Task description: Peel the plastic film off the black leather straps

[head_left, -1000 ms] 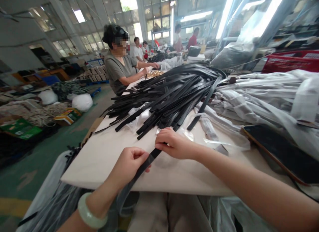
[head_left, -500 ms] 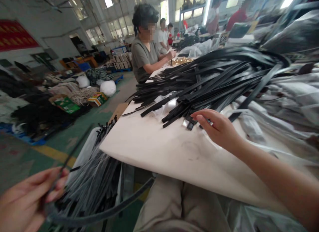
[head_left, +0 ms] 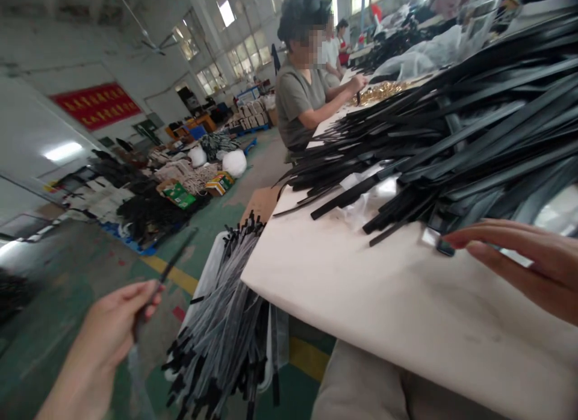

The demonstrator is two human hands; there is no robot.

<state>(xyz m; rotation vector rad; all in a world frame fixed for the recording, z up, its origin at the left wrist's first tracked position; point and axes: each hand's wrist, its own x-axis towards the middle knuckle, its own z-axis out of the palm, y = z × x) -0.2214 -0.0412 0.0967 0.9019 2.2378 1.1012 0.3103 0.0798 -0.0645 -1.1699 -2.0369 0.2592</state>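
My left hand [head_left: 120, 318] pinches a thin black strap [head_left: 174, 260] out beyond the table's left corner. One end of it points up and away, and a greyish length hangs below my fingers. On the right, my right hand [head_left: 528, 257] is over the tabletop with its fingers stretched out. Its fingertips are at a small dark square piece [head_left: 445, 246], which looks like a buckle; whether they touch it I cannot tell. Beside that lies a shiny silvery square piece [head_left: 431, 236]. Behind them a large heap of black straps [head_left: 451, 137] spreads across the table.
Left of the white table [head_left: 316, 275], a white bin [head_left: 210, 272] holds many straps in clear wrapping with black ends. A person [head_left: 300, 89] in a grey shirt works at the table's far side, near gold-coloured pieces [head_left: 383, 94]. Piled goods [head_left: 180, 173] stand across the floor.
The view has turned left. My left hand has swung the strap outward past the bin, and its curved length now hangs down. My right hand stays near the small square pieces.
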